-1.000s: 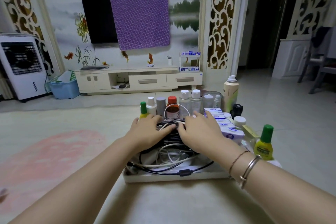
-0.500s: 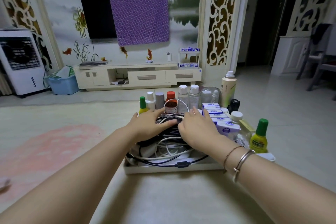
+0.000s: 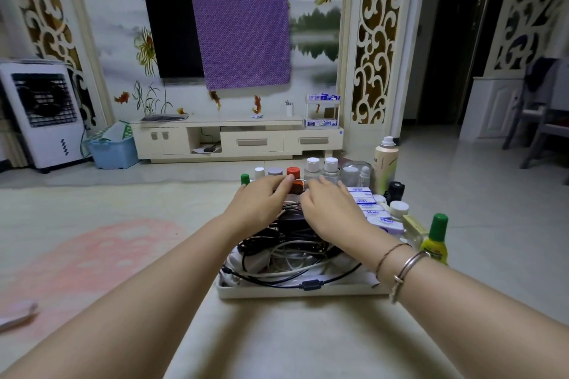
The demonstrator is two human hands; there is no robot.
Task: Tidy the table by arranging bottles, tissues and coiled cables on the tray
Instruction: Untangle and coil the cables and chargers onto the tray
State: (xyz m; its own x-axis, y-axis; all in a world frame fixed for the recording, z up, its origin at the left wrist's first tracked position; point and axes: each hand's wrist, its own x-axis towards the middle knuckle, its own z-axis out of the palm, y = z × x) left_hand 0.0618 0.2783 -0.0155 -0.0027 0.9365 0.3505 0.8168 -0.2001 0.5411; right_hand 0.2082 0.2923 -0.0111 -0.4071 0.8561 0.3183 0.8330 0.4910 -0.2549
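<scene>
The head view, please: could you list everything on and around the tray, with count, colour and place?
tray: one, cream, on the table.
coiled cables: a black and white pile, near half of the tray.
small bottles: about seven, mixed caps, along the tray's far edge.
tissue packs: about five, white and blue, in a row right of the cables.
green-capped yellow bottle: one, right of the tray.
tall spray bottle: one, beige, far right.
left hand: on the cables.
right hand: on the cables, bracelets on its wrist.
</scene>
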